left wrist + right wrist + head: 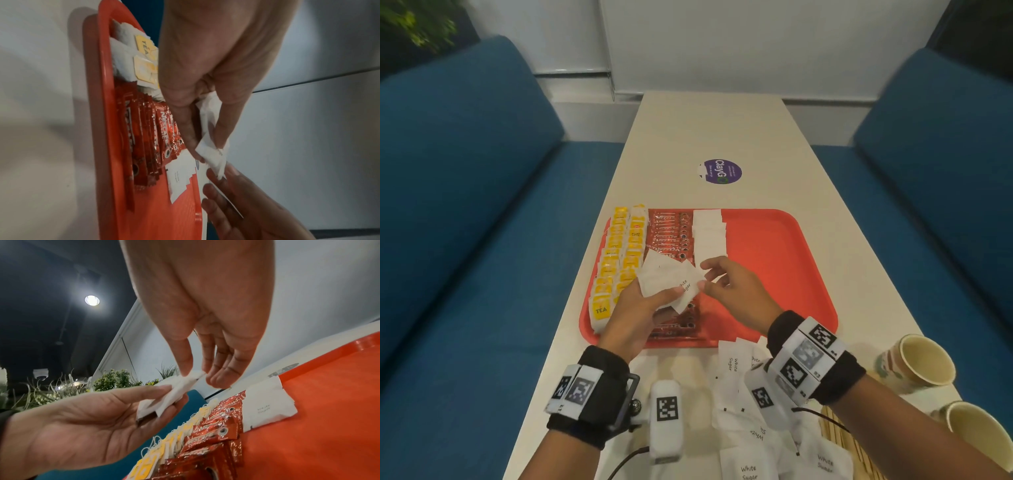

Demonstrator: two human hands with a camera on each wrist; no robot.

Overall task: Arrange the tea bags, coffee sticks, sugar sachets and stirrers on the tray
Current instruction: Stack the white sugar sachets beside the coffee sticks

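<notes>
Fingers point(671, 294) of the left hand point(635, 315) curl round a small fan of white sugar sachets point(666, 279), held just above the red tray point(774, 260). Right hand point(732, 291) pinches the corner of one sachet between thumb and forefinger, its other fingers loose. These sachets are flat white paper, one printed "White Sugar". More lie in a column on the tray beside the coffee sticks point(671, 233) and tea bags point(619, 260).
</notes>
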